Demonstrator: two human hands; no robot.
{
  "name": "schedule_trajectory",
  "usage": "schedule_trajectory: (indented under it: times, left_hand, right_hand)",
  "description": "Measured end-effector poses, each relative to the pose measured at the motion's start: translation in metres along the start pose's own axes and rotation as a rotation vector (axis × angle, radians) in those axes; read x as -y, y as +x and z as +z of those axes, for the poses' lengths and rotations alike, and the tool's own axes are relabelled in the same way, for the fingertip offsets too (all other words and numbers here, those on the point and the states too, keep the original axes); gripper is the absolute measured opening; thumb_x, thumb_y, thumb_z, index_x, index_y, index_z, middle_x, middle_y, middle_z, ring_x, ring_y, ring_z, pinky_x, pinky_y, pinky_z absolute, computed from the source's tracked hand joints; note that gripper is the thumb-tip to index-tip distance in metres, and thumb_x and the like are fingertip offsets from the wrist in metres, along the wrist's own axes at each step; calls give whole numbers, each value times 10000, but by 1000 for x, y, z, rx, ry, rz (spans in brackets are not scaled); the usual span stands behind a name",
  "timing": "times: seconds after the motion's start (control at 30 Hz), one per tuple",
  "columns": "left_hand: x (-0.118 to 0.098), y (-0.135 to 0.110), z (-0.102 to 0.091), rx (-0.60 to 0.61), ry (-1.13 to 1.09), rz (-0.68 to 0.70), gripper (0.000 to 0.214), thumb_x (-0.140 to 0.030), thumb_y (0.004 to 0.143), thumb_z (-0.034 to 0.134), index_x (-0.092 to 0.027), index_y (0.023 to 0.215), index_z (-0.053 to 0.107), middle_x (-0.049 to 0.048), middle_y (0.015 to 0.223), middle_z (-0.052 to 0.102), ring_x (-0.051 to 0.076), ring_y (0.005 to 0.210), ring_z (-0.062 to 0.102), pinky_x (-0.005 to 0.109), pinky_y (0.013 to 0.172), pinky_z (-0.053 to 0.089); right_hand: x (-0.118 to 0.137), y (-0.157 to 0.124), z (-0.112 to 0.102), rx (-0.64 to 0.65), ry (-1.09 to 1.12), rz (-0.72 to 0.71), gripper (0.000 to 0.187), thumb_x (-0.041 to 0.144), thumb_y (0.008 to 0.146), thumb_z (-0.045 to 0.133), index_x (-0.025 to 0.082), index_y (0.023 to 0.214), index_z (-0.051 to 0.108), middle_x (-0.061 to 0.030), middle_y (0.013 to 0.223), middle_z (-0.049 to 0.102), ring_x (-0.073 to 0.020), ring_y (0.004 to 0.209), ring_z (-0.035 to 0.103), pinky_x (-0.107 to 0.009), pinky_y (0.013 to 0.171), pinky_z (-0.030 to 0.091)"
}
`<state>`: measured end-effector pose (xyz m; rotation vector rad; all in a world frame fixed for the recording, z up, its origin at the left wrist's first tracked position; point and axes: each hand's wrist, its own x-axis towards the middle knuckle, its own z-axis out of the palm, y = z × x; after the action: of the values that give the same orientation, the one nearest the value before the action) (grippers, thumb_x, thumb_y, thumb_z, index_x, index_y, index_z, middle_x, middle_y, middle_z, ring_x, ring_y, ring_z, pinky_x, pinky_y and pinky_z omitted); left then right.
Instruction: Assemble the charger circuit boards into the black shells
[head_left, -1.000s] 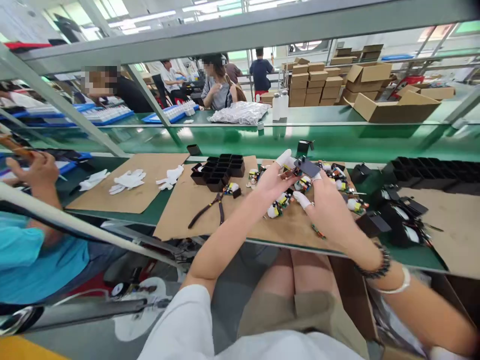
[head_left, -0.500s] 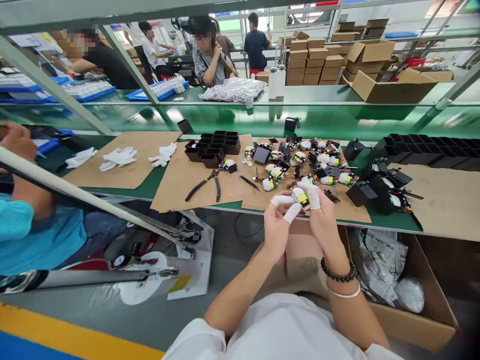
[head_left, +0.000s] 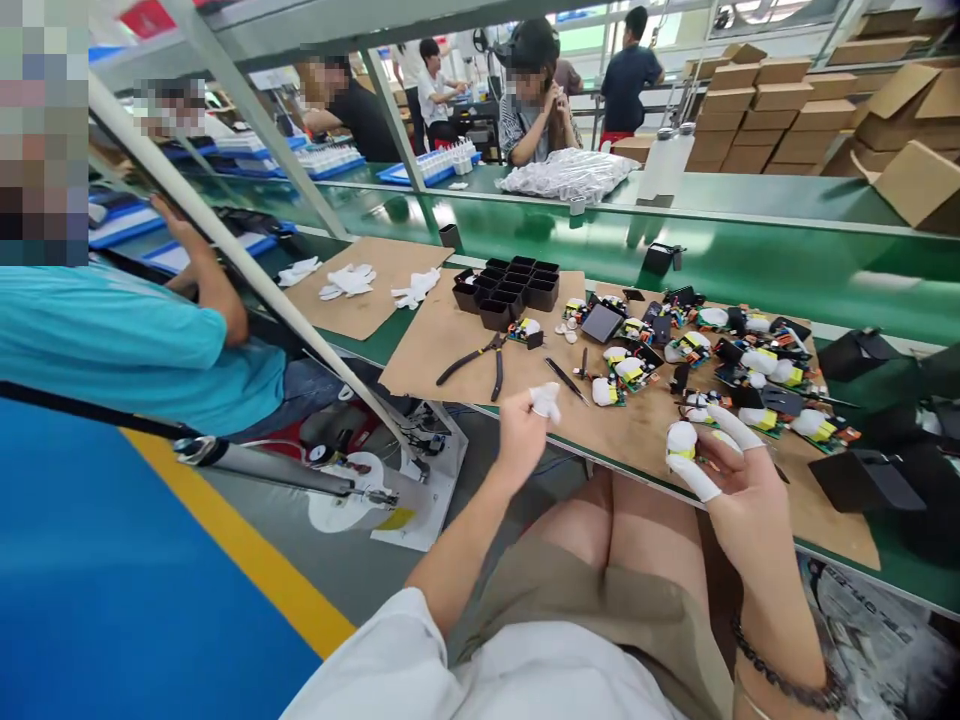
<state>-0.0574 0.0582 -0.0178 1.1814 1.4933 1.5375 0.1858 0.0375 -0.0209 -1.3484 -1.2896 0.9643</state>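
Note:
My right hand (head_left: 731,480), with white finger cots on thumb and fingers, is closed on a small circuit board with a white round part (head_left: 684,443) above my lap. My left hand (head_left: 525,432) is raised near the bench's front edge, its cot-covered fingertips pinched together; whether they hold anything is hidden. A heap of similar small circuit boards (head_left: 720,360) lies on brown cardboard (head_left: 450,345) just beyond both hands. Black pliers (head_left: 480,362) and a thin black tool (head_left: 566,380) rest on that cardboard, left of the heap.
A black compartment tray (head_left: 514,290) and white gloves (head_left: 349,282) lie further back. Black housings (head_left: 851,480) sit at the right. A person in a teal shirt (head_left: 127,345) sits at my left, behind a slanted metal bar (head_left: 247,270). Other people work beyond the green conveyor (head_left: 750,255).
The view has swung left. My hands, together on one board half a second ago, have separated: the right keeps the board, the left has moved off to the left.

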Motion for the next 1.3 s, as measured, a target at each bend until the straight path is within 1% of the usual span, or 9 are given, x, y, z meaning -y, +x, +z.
schedule_trajectory:
  times: [0.13,0.23,0.37,0.47,0.67,0.77,0.87,1.07,1.3]
  left_hand:
    - [0,64,-52,-209,253,33,234,-363,929,665,-206,755,659,-1,722,644,155,720,599,270,733,480]
    - [-5,117,-73,-309,439,28,272,-322,891,735,-201,712,568,39,825,668,227,970,658,334,956,482]
    - [-4,170,-67,-307,573,-22,509,-192,657,932,-184,1017,573,155,1264,676,337,1331,575,418,1146,416]
    - [-2,180,-53,-286,602,-69,643,-135,659,913,-129,1171,523,217,1336,650,391,1359,566,484,1163,406]
    - [-25,103,-37,-291,542,80,629,-276,785,847,-180,1290,485,132,1412,614,307,1363,576,408,1162,422]
    - [-24,38,-15,-14,404,124,614,-266,704,894,-228,1209,547,82,1222,715,283,1111,695,416,1019,518]
    - [-8,-9,14,172,377,87,606,-274,667,920,-244,1176,593,89,1169,724,308,1076,696,450,998,518]
    - [23,-30,49,174,510,111,652,-333,647,953,-203,1191,618,159,1155,728,391,1169,649,518,1042,452]
    - [5,-39,47,219,301,98,558,-272,640,928,-239,1118,643,93,1159,744,324,1111,683,444,1014,485]
  right_hand:
    - [-9,5,11,78,-666,-216,550,386,932,600,209,1451,568,-194,1287,706,-393,1214,653,-607,1021,534]
    - [-17,7,16,102,-897,-264,495,313,947,531,119,1400,579,-201,1091,725,-393,1096,661,-540,917,556]
    - [-12,12,17,92,-1032,-288,357,228,898,572,127,1235,633,-168,1000,720,-346,1000,659,-444,854,533]
    - [6,20,18,166,-1162,-248,158,165,842,595,163,987,659,-157,965,712,-316,935,652,-393,807,495]
    - [42,42,23,355,-1276,-93,90,138,773,597,180,832,650,-147,892,730,-279,841,695,-335,690,431]
    - [50,57,13,444,-1117,12,93,179,755,626,192,821,690,-114,857,752,-271,800,708,-338,686,459]
    - [52,69,-10,541,-665,175,180,307,702,707,218,854,746,-67,933,791,-284,895,735,-377,787,548]
    - [27,36,-48,112,221,187,512,587,690,684,273,1091,741,-116,1275,748,-389,1263,666,-613,1077,534]
    - [4,-13,-27,-27,423,171,625,589,797,566,345,1370,629,-88,1438,674,-378,1387,602,-678,1213,424]
